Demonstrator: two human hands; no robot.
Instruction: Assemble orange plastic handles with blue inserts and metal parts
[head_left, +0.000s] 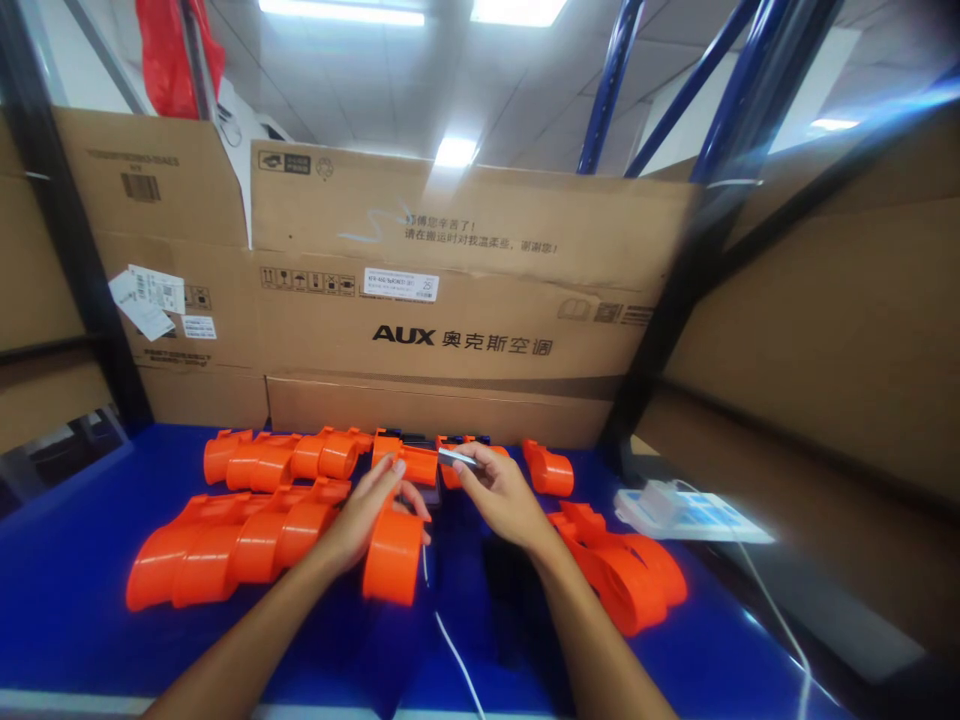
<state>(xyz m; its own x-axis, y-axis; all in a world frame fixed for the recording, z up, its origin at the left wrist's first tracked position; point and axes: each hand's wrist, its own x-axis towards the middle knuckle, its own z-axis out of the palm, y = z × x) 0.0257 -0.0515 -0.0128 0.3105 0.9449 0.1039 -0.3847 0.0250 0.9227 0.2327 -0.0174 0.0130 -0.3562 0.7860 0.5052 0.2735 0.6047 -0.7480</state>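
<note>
Two hands at frame centre: right hand (501, 490) fingers pinched a grey strip (457, 458), long axis left-right; left hand (369, 510) fingers curled on orange shell (393, 555) below it.

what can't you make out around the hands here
Head view only:
- Small grey part pinched in the right hand: too small and blurred to identify.
- Dark item under the left hand: hidden by both hands and the orange plastic housing.
- Carton label: print too small.

A blue worktop (67, 590) is walled in by tall cardboard boxes (465, 290) behind and at both sides. Blue rack beams (611, 80) rise above them, under a white ceiling (360, 80) with lit panel lights (341, 12).
</note>
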